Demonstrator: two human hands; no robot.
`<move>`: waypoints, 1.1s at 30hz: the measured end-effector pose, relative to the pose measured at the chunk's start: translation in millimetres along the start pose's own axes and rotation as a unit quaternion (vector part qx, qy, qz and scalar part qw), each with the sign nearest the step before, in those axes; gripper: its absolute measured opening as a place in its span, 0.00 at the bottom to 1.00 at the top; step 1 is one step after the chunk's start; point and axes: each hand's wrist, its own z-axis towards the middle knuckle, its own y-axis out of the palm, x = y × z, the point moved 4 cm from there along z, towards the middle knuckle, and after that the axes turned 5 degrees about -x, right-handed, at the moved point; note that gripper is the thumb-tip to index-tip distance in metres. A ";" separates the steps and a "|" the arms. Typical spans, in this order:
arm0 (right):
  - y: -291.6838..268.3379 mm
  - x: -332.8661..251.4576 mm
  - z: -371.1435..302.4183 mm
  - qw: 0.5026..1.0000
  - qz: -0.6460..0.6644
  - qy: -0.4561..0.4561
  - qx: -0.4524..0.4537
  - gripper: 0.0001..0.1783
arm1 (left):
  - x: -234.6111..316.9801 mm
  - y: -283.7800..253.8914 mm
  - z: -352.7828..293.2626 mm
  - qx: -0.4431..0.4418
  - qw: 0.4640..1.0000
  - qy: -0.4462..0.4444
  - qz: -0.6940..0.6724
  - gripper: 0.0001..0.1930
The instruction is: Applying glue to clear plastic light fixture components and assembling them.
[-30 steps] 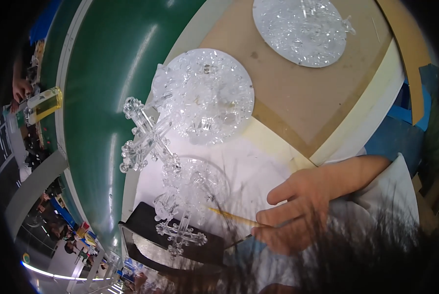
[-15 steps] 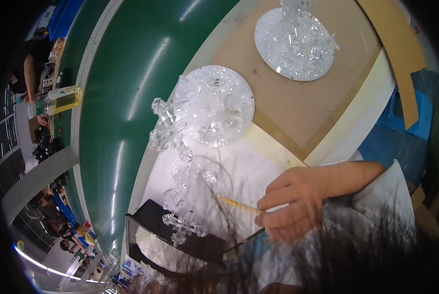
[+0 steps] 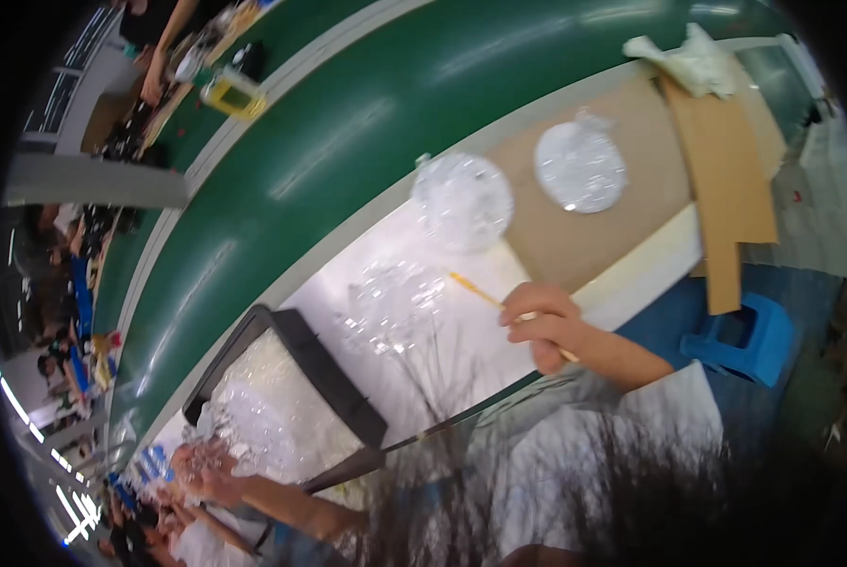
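Note:
A thin stick with a yellow front end [image 3: 475, 288] is pinched in my right hand [image 3: 544, 326], its tip over the white work surface. Near that tip lies a cluster of clear, glittering pieces [image 3: 392, 307]. Beyond it, two round white discs carry similar clear pieces: one disc [image 3: 463, 201] close by, another disc [image 3: 581, 165] farther right. At the lower left my left hand [image 3: 206, 472] is at the outer end of a black tray [image 3: 333, 378] full of small clear pieces. Its fingers close around clear, crystal-like pieces [image 3: 217, 430]; blur hides their exact shape.
A green surface [image 3: 348, 142] runs along the far side. Brown cardboard [image 3: 726, 180] and a crumpled white cloth [image 3: 693, 61] lie at the right, above a blue stool [image 3: 749, 335]. Other people work at the left, near a bottle of yellow liquid [image 3: 234, 94].
The view has swung left and the discs appear smaller. My left hand has come into view at the tray. The right hand still grips the stick.

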 end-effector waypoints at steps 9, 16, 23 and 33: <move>-72.7 -38.7 -25.8 0.981 -0.108 -0.035 0.157 0.23 | 86.6 215.0 -31.4 -0.034 0.968 -0.017 0.247 0.27; -138.7 -53.5 -59.3 0.964 -0.183 -0.010 0.191 0.23 | 108.1 449.9 -48.5 -0.323 0.893 -0.039 0.310 0.15; -201.9 -73.6 -62.6 0.924 -0.276 0.016 0.262 0.13 | 133.2 599.8 -36.9 -0.430 0.877 0.146 0.160 0.15; -243.0 -77.1 -73.1 0.779 -0.564 0.225 0.155 0.14 | 118.9 771.0 48.9 -0.438 0.851 0.198 0.213 0.14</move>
